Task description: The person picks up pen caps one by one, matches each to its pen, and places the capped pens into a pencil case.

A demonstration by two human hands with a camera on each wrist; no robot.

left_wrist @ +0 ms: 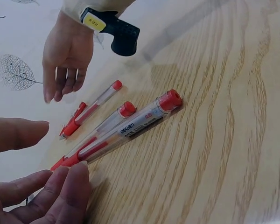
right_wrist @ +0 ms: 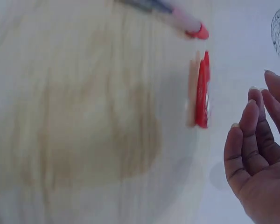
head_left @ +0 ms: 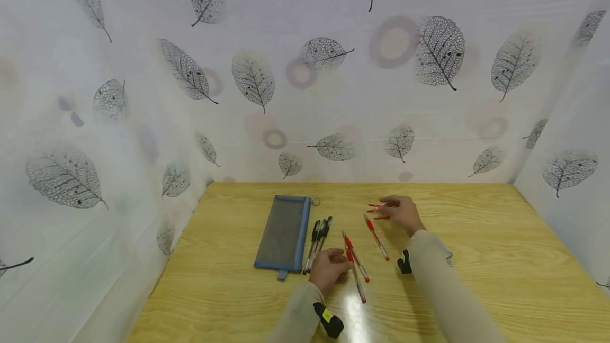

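Note:
In the head view my left hand (head_left: 330, 270) is beside two crossed red gel pens, one (head_left: 357, 282) in front of the other (head_left: 349, 242). The left wrist view shows my left fingertips (left_wrist: 77, 175) right at the front pen's red grip, with the thumb (left_wrist: 25, 134) held apart. A third red pen (head_left: 377, 237) lies farther right. My right hand (head_left: 402, 213) hovers over several red pen caps (head_left: 374, 206) near the back. From the right wrist, a red cap (right_wrist: 203, 91) lies clear of my loosely bent fingers (right_wrist: 249, 116), which hold nothing.
Left of the pens lies a grey mesh zip pouch (head_left: 284, 234) with blue edging and a ring. Several black pens (head_left: 318, 242) lie side by side along its right edge. The wooden table (head_left: 495, 258) meets leaf-patterned curtains (head_left: 352, 110) at the back and sides.

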